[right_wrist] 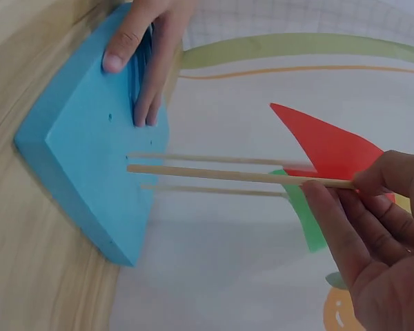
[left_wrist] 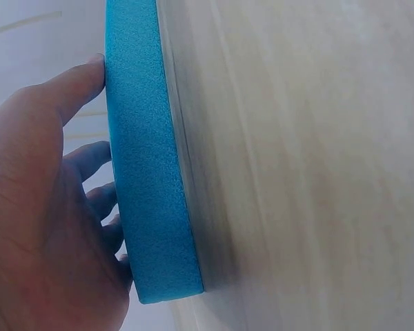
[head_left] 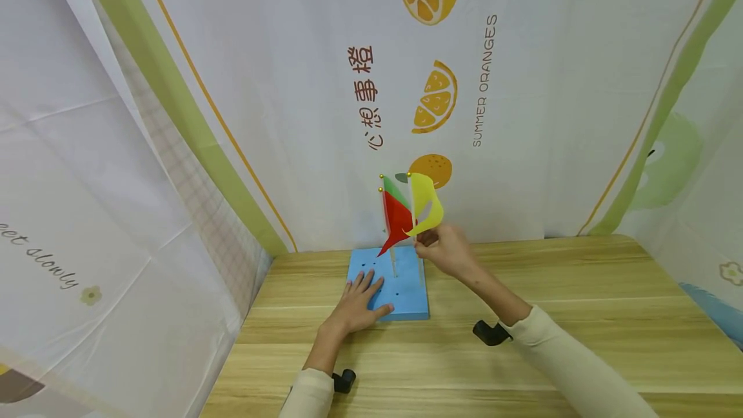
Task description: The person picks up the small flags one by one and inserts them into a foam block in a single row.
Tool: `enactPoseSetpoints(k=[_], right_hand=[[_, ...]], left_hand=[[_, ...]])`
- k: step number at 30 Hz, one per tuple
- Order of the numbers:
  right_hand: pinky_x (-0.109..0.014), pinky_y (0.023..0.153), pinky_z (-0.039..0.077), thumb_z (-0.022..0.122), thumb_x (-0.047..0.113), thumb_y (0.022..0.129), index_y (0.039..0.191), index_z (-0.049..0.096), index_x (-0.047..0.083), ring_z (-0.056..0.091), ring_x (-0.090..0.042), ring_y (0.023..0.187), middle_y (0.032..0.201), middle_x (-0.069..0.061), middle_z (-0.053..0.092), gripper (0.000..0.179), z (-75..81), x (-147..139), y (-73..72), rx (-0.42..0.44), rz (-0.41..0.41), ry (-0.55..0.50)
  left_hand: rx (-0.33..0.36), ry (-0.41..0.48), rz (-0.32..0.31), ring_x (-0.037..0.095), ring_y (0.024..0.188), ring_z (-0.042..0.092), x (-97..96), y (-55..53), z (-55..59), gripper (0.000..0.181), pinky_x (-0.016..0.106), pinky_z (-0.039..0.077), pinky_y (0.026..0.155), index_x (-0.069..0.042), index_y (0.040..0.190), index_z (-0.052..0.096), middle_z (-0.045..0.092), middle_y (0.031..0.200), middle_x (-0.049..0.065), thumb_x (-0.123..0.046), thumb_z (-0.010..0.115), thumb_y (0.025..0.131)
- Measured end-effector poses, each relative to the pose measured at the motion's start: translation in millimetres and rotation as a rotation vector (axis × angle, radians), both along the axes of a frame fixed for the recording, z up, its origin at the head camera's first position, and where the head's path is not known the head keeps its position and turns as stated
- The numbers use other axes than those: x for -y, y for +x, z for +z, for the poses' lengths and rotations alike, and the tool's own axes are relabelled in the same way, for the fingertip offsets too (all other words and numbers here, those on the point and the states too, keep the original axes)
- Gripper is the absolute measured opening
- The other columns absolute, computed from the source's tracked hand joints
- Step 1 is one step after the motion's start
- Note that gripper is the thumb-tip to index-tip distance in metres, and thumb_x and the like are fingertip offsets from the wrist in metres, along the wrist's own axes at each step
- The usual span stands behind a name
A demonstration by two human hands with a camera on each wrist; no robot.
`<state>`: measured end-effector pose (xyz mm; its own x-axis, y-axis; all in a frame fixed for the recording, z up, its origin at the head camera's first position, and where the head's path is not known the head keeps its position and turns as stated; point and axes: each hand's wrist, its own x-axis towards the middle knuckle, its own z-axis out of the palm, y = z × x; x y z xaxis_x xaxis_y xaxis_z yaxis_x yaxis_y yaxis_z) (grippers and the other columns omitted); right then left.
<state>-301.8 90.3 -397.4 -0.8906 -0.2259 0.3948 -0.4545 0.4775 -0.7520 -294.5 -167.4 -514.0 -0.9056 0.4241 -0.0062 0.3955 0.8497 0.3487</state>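
Observation:
A blue foam block [head_left: 409,305] with several small holes lies flat on the table. My left hand [head_left: 356,308] rests on its left part, fingers spread; in the left wrist view the thumb [left_wrist: 83,84] touches the block's edge. A red flag [head_left: 398,215] and a green flag [right_wrist: 306,212] stand on thin wooden sticks in the block. My right hand [head_left: 447,250] pinches the wooden stick [right_wrist: 228,174] of a yellow flag [head_left: 421,187], just below the cloth. The stick's bare lower end overlaps the block's top face in the right wrist view, near the red flag's stick.
The wood-grain table [head_left: 522,366] ends at the back against a white curtain [head_left: 290,115] printed with oranges. More curtain hangs on the left and right. Black wrist mounts [head_left: 490,333] sit at both sleeves.

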Motion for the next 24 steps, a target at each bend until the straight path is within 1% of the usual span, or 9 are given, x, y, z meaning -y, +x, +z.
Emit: enactPoseSetpoints(k=[9, 15, 18, 24], right_hand=[[-0.031, 0.071, 0.060, 0.071, 0.011, 0.087, 0.108, 0.063, 0.009, 0.069, -0.016, 0.078, 0.086, -0.002, 0.068, 0.023, -5.3, 16, -1.1, 0.002, 0.026, -0.005], [-0.029, 0.070, 0.059, 0.070, 0.011, 0.088, 0.106, 0.064, 0.007, 0.069, -0.015, 0.079, 0.087, -0.001, 0.069, 0.020, -9.6, 22, -2.8, 0.012, 0.045, 0.015], [-0.030, 0.069, 0.058, 0.069, 0.011, 0.088, 0.104, 0.064, 0.007, 0.068, -0.015, 0.080, 0.086, -0.001, 0.070, 0.017, -11.0, 25, -2.8, 0.009, 0.054, 0.006], [-0.030, 0.071, 0.058, 0.070, 0.012, 0.089, 0.107, 0.066, 0.005, 0.068, -0.014, 0.081, 0.088, 0.001, 0.070, 0.020, -16.6, 32, -4.5, 0.029, 0.052, 0.008]], left_hand=[[0.006, -0.010, 0.004, 0.037, 0.153, 0.009, -0.2, 0.0, -0.2, 0.079, 0.059, 0.010, 0.122, -0.016, 0.155, 0.032, 0.015, 0.165, 0.011, -0.064, 0.047, 0.094], [0.011, -0.019, 0.003, 0.037, 0.153, 0.007, -0.1, 0.2, -0.1, 0.079, 0.059, 0.010, 0.122, -0.017, 0.155, 0.030, 0.013, 0.165, 0.010, -0.065, 0.045, 0.094], [0.018, -0.015, 0.007, 0.037, 0.153, 0.007, 0.3, 0.1, -0.5, 0.080, 0.059, 0.010, 0.122, -0.018, 0.156, 0.030, 0.013, 0.166, 0.011, -0.066, 0.045, 0.094], [0.023, -0.016, 0.015, 0.037, 0.153, 0.007, 1.0, -0.2, -1.1, 0.082, 0.059, 0.010, 0.122, -0.020, 0.156, 0.030, 0.013, 0.166, 0.009, -0.070, 0.043, 0.092]])
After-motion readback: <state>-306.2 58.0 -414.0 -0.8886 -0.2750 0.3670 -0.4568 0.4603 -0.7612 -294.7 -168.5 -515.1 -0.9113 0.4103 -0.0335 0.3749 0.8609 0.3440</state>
